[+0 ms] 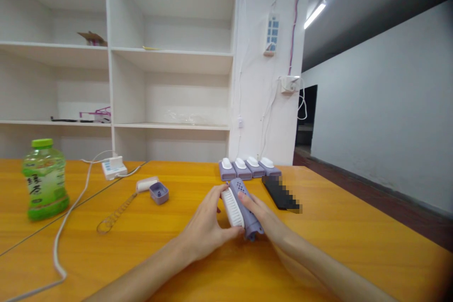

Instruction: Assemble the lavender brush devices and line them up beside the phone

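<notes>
Device: purple housing (247, 210) with a white ribbed insert (232, 207) against its left face; I see it lying near the middle of the orange table (354, 245), just in front of me.
Left hand (207, 229): fingers curled over the white insert, thumb under its near end; closed on it, pressing it toward the housing.
Right hand (264, 217): fingers laid flat along the housing's right side, bracing it; a narrow grip.
Step in hand: I judge the insert is being seated into the housing. Whether it is fully home I cannot tell.
Next move: likely calls for even pressure along the insert while the right hand keeps the housing from sliding.
Behind: four finished-looking purple units (249, 169) in a row, touching one another; dark phone (279, 192) just beside them.
Left of hands: a loose purple cap (159, 192), white part (146, 184), coiled spring (115, 217).
Far left: green bottle (45, 179), white cable (71, 217), power strip (113, 167).
</notes>
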The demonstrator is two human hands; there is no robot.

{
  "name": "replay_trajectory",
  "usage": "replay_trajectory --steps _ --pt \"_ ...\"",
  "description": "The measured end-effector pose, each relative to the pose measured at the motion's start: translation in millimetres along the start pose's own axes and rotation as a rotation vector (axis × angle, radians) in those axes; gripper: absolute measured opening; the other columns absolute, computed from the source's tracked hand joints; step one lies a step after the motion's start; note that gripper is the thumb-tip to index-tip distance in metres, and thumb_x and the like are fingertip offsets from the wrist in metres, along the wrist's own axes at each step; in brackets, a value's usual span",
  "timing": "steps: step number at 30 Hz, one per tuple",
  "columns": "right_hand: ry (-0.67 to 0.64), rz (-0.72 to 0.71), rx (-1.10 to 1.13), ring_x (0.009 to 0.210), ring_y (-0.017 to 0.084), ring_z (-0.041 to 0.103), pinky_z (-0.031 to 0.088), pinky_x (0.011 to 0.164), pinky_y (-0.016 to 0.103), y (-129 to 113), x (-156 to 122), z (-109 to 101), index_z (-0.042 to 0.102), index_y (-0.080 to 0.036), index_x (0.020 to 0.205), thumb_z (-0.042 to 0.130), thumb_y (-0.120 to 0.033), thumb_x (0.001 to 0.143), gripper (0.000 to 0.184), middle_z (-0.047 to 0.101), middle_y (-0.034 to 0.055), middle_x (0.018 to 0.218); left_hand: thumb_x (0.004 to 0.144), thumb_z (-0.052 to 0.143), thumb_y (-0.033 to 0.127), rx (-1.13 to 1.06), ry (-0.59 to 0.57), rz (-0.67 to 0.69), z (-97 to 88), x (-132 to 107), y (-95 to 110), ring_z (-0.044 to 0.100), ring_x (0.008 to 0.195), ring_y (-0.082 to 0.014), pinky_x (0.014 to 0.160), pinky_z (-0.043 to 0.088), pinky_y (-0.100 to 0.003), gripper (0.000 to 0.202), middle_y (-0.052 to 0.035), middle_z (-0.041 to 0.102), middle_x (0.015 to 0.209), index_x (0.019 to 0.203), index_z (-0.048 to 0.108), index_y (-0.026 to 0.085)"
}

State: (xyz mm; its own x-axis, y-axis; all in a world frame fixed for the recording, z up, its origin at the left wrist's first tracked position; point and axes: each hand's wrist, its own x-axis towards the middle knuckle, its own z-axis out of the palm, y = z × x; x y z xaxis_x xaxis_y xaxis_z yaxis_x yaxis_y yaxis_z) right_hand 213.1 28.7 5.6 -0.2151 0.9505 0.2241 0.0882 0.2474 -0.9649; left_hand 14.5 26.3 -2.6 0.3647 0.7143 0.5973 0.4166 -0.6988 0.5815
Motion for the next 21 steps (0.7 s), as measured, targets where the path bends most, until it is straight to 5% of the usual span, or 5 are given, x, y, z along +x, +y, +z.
replay_trajectory --steps 7,21 --pt "0.034 -0.015 -0.039 0.107 0.028 0.064 0.049 0.093 0.037 -4 -5 5 0.065 -0.018 0.116 0.057 -0.065 0.090 0.055 0.071 0.0078 0.110 0.069 0.082 0.040 0.085 -0.031 -0.004 -3.8 -1 5 0.054 0.121 -0.0330 0.103 0.048 -0.049 0.088 -0.0119 0.049 0.145 0.143 0.036 0.024" --pt "0.027 -0.001 -0.055 0.105 0.026 0.064 0.049 0.090 0.036 -4 -7 7 0.063 -0.018 0.125 0.055 -0.065 0.091 0.059 0.070 0.0086 0.115 0.067 0.078 0.026 -0.077 -0.051 0.004 -4.3 12 4 0.059 0.114 -0.0259 0.096 0.052 -0.037 0.081 -0.0080 0.056 0.135 0.137 0.038 0.023"
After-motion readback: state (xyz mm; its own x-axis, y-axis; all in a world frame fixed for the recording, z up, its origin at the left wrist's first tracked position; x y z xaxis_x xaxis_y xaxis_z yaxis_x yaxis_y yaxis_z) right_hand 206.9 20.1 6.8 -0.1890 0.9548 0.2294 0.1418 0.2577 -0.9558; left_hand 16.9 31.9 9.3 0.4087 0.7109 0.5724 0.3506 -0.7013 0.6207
